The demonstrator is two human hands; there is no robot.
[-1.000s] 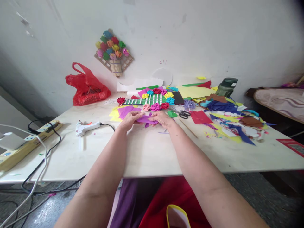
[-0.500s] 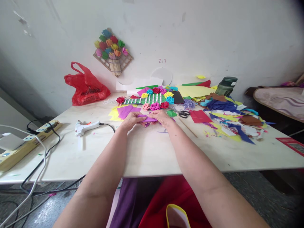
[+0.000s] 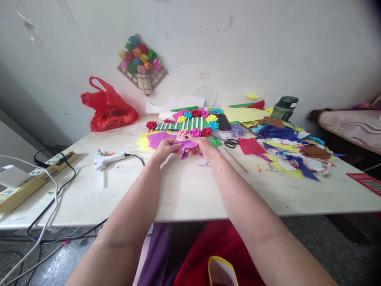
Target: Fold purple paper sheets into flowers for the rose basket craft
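Between my two hands is a piece of purple crepe paper (image 3: 187, 145), folded or bunched, with a loose end hanging down in the middle. My left hand (image 3: 164, 151) pinches its left side between thumb and fingers. On the other side my right hand (image 3: 205, 147) grips it, thumb on top and fingers curled beneath. Just beyond lies a green guitar-shaped craft piece (image 3: 175, 126) with white strips, edged with paper roses in several colours. Flat purple sheets (image 3: 157, 139) over yellow paper lie beside my left hand.
A white glue gun (image 3: 108, 158) lies at left, its cord near a power strip (image 3: 38, 178). Black scissors (image 3: 230, 143) and a thin wooden stick (image 3: 236, 159) are right of my hands. Beyond are paper scraps (image 3: 285, 139), a dark bottle (image 3: 284, 109) and, back left, a red plastic bag (image 3: 111, 109).
The purple paper now shows a hanging end below my hands. My right hand has turned slightly, so its fingers show beneath the paper.
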